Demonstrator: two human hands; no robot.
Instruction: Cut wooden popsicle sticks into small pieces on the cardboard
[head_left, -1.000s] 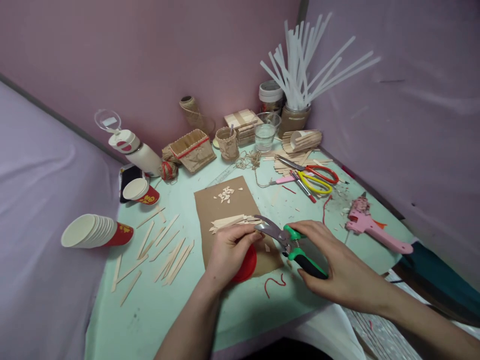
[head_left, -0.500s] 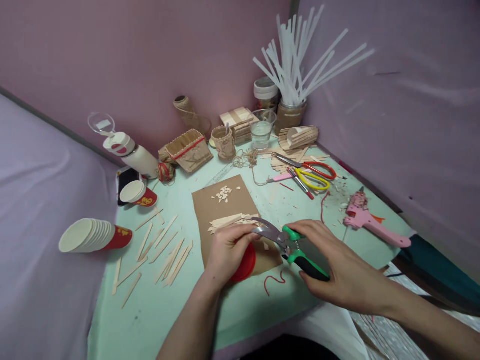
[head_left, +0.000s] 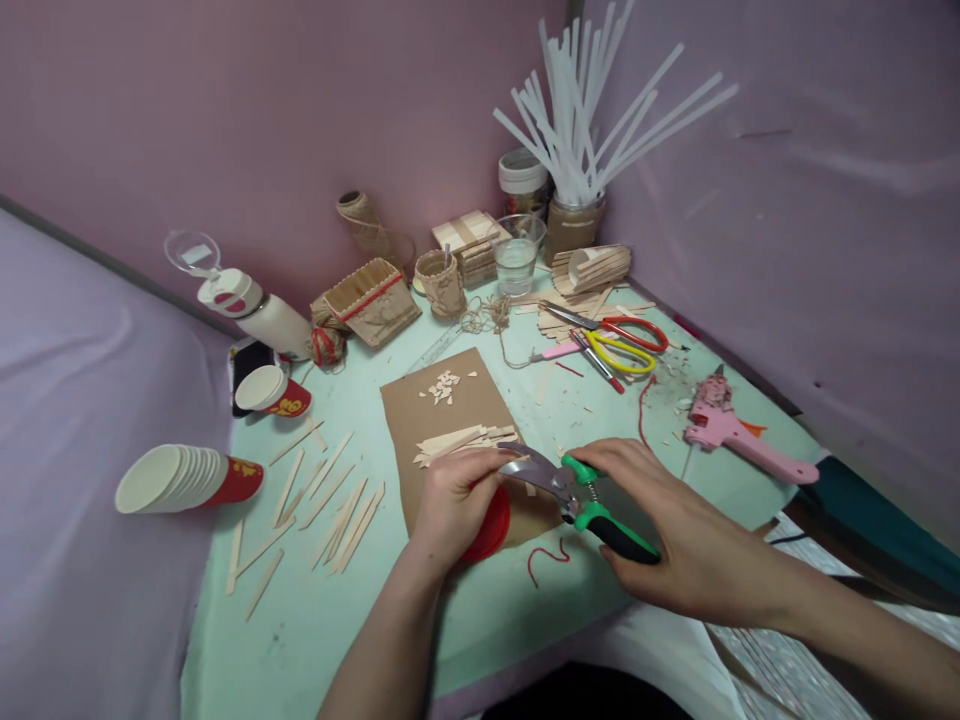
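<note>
My right hand is wrapped round the green-and-black handles of a pair of pruning shears, whose spring shows between them. The curved metal blades point left and reach the fingertips of my left hand. Those fingers are pinched together at the blades; whatever they hold is hidden. Below that hand is a round red lid-like piece, partly covered. Both hands are above a brown cardboard sheet, which carries a pile of pale wooden sticks and several small cut chips.
Loose sticks and paper cups lie on the left. A pink glue gun is on the right, with orange-and-yellow scissors behind. A cup of water and a jar of white sticks stand at the back.
The whole view has shifted slightly, so the things at the back appear a little further left. Both hands and the shears keep nearly the same pose.
</note>
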